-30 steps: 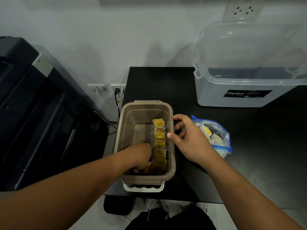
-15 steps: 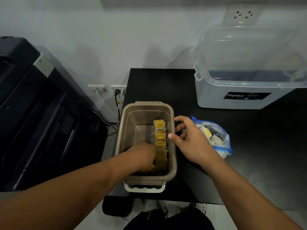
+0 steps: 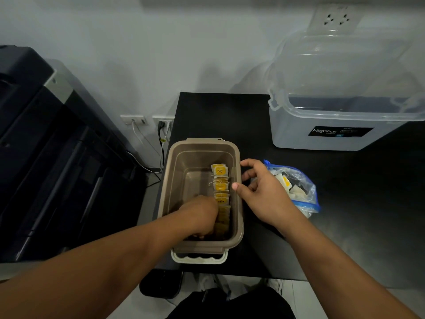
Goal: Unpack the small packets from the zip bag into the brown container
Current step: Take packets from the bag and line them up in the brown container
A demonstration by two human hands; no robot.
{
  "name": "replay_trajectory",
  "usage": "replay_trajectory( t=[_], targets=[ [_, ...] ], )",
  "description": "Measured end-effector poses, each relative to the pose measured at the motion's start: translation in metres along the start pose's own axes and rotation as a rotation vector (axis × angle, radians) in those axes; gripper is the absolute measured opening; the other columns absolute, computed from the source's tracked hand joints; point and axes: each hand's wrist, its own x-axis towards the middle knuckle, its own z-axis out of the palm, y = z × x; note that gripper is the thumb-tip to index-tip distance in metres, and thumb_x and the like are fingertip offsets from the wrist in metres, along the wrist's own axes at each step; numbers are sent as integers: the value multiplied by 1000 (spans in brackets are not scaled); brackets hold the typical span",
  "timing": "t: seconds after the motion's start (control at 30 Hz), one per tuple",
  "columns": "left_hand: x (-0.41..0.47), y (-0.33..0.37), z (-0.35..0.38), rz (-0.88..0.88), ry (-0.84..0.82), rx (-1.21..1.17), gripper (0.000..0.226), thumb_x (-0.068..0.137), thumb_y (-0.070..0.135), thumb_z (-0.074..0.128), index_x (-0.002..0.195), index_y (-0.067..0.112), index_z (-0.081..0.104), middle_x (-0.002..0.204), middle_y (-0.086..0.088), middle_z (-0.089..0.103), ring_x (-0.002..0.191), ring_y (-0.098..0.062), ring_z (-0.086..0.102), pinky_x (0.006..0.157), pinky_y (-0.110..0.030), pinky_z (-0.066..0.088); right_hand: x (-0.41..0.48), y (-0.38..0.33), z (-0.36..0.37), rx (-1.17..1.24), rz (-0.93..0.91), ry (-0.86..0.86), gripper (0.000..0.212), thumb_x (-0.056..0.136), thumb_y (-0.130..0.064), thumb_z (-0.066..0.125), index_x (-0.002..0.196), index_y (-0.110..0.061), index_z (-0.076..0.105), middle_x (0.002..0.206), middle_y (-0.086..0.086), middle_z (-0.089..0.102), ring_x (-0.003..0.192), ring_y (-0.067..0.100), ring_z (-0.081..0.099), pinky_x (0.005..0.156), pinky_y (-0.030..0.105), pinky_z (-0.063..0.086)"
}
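Several small packets (image 3: 221,194) stand in a row along brown container (image 3: 202,143) right wall; light, flimsy, pinch by edges. Left hand (image 3: 202,215) curled inside, grip unclear. Right hand (image 3: 259,192) loosely spread beside rim, empty. Zip bag (image 3: 299,189) on counter (image 3: 356,203), more inside.

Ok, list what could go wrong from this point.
1. The left hand is deep in the brown container beside the standing row of tea packets; pulling out carelessly could topple the row.
2. The container sits at the black table's front edge, its white handle overhanging; a push could slide it off.
3. The right hand may nudge the zip bag behind it.
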Motion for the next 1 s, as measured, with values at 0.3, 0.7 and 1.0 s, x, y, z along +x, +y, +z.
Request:
replay_trajectory(
  t=[0.3, 0.7, 1.0],
  targets=[
    [4, 1, -1, -76, -21, -33, 12, 88, 14, 75, 83, 13, 64, 87, -8, 72, 82, -24, 71, 75, -38, 60, 1, 1, 2, -3, 13, 3, 51, 96, -28, 70, 140, -33, 45, 102, -13, 61, 69, -7, 61, 57, 12, 48],
    [17, -13, 3, -26, -128, 83, 23, 90, 17, 66, 68, 13, 64, 71, -6, 68, 67, -23, 65, 83, -42, 61, 1, -1, 2, -7, 22, -9, 52, 96, -29, 69, 142, -32, 44, 102, -14, 60, 72, -3, 61, 57, 10, 46],
    [15, -8, 2, 14, -103, 25, 32, 93, 9, 58, 62, 15, 57, 72, -6, 69, 65, -20, 63, 83, -37, 58, 0, 2, 3, 3, 15, -5, 50, 97, -28, 69, 142, -30, 46, 104, -11, 61, 71, 1, 61, 59, 12, 48]
  ],
)
